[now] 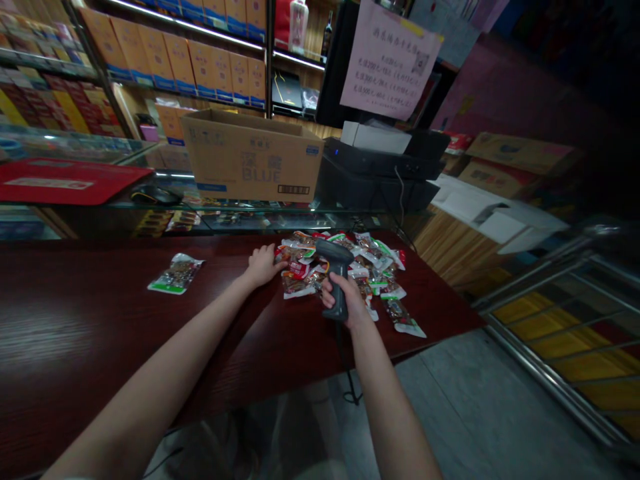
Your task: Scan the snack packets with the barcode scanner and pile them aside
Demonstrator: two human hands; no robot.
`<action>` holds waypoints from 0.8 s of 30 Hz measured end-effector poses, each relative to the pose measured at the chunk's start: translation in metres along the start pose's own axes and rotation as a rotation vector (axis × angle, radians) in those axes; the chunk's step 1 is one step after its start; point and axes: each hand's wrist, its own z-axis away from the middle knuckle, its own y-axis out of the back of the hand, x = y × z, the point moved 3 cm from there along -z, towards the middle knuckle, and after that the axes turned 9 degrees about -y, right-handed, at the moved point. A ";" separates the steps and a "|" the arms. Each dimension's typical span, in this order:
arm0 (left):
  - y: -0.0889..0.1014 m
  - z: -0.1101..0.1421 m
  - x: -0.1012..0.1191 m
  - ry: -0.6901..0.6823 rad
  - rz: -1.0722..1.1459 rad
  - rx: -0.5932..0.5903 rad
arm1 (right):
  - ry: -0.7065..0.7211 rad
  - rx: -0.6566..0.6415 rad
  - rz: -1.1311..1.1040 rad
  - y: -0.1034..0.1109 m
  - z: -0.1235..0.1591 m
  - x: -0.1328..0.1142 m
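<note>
Packets (371,251) were partly hidden behind scanner (339,268), which was dark grey and wrapped by curled fingers of right hand (350,300), left hand (263,267) placed beside packets, any pinch indiscernible.

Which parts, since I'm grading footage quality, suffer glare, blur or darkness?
Head view: pale glare washes the left of the table; head view: the metal rack smears toward the right edge, and the upper right corner sinks into near-black; head view: the scanner and right hand look comparatively clear.
</note>
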 end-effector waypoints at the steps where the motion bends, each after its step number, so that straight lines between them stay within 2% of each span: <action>1: 0.000 -0.003 -0.003 0.001 0.036 -0.021 | -0.001 0.001 0.002 0.000 0.000 0.000; 3: 0.003 -0.003 -0.008 -0.003 0.161 -0.046 | -0.002 0.000 0.012 0.000 -0.001 0.001; 5: 0.010 0.001 -0.013 0.014 0.331 0.002 | -0.004 -0.005 0.020 0.000 -0.001 0.001; 11: 0.038 0.027 -0.017 0.021 0.855 0.398 | -0.005 -0.033 0.030 -0.001 0.001 0.001; 14: 0.045 0.039 -0.015 0.044 0.966 0.505 | 0.000 -0.076 0.036 -0.004 0.003 0.000; 18: 0.044 0.047 -0.011 0.094 1.036 0.459 | -0.014 -0.138 0.075 -0.010 0.008 0.002; 24: 0.041 0.050 -0.010 0.076 1.140 0.356 | -0.057 -0.165 0.166 -0.013 0.010 0.008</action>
